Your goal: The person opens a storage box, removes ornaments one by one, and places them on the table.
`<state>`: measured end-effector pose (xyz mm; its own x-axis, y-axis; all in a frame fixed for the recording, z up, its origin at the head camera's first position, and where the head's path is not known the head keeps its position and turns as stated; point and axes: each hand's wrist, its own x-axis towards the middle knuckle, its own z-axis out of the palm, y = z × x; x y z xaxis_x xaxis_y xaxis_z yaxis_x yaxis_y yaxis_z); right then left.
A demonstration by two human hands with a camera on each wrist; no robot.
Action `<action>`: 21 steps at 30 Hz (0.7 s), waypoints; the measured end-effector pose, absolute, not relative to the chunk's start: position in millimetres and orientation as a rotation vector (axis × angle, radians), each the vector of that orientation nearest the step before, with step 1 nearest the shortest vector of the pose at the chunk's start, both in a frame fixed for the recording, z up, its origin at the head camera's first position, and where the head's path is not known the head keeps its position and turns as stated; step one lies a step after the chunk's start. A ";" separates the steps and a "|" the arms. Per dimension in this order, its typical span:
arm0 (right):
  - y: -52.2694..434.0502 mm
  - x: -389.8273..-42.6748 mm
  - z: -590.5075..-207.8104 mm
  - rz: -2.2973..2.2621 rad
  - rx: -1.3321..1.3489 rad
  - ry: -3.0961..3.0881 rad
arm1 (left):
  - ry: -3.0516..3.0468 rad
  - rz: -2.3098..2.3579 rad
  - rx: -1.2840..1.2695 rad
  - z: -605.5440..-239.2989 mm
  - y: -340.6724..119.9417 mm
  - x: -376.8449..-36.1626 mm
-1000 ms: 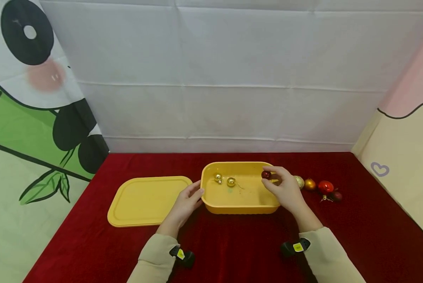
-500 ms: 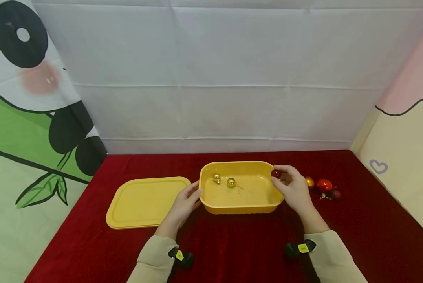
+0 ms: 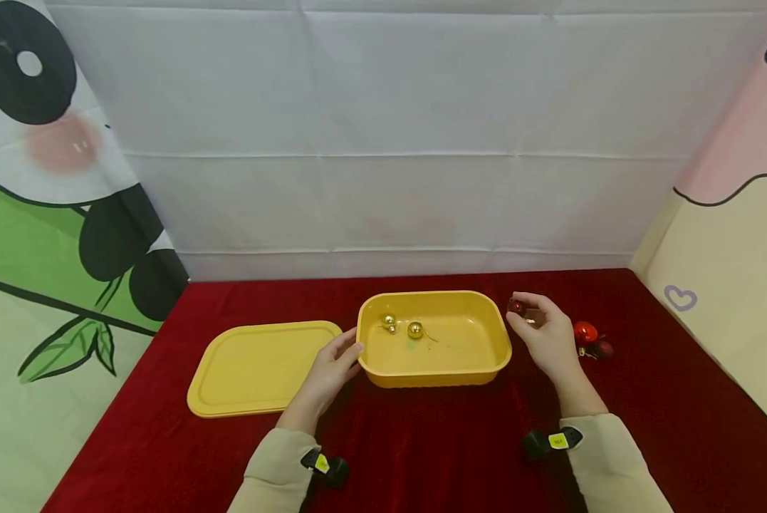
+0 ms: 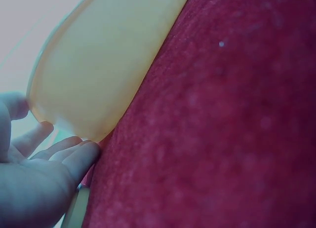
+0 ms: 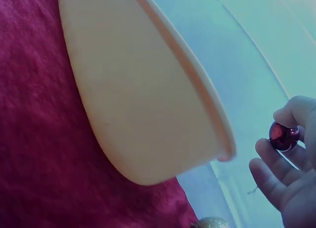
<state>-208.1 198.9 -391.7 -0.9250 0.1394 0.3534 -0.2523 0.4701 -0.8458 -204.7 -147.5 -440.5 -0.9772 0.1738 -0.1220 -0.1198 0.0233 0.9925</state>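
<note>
My left hand [image 3: 330, 367] rests against the left end of a yellow plastic box [image 3: 434, 379]; its fingers touch the outer wall and rim in the left wrist view. Two small gold Christmas baubles, a left one [image 3: 388, 320] and a right one [image 3: 415, 330], lie inside the box. To the right of the box, my right hand [image 3: 548, 335] pinches a shiny dark red Christmas bauble [image 3: 516, 307] between thumb and fingers. The same dark red bauble [image 5: 284, 136] shows clearly in the right wrist view, apart from the box.
A yellow lid [image 3: 258, 368] lies flat left of the box. Beyond my right hand are a bright red bauble [image 3: 585, 333] and a dull dark red one [image 3: 604, 348]. A glittery gold bauble [image 5: 212, 222] peeks in at the right wrist view's bottom. Red cloth covers the table.
My right hand has moved right with the dark red bauble, from over the box's right end to outside it. My left hand has stayed at the box's left end.
</note>
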 end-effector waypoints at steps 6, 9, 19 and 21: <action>213.5 -209.2 -391.0 1.404 0.011 -2.327 | 2.085 2.057 0.048 -440.2 -147.7 -204.8; 220.2 -209.2 -390.0 1.373 -0.033 -2.322 | 2.089 2.050 0.048 -439.2 -147.6 -204.0; 240.2 -209.3 -390.4 1.395 -0.098 -2.361 | 2.073 2.049 0.058 -438.7 -147.9 -203.8; 244.4 -209.0 -390.0 1.392 -0.116 -2.363 | 2.076 2.046 0.063 -439.1 -147.9 -203.6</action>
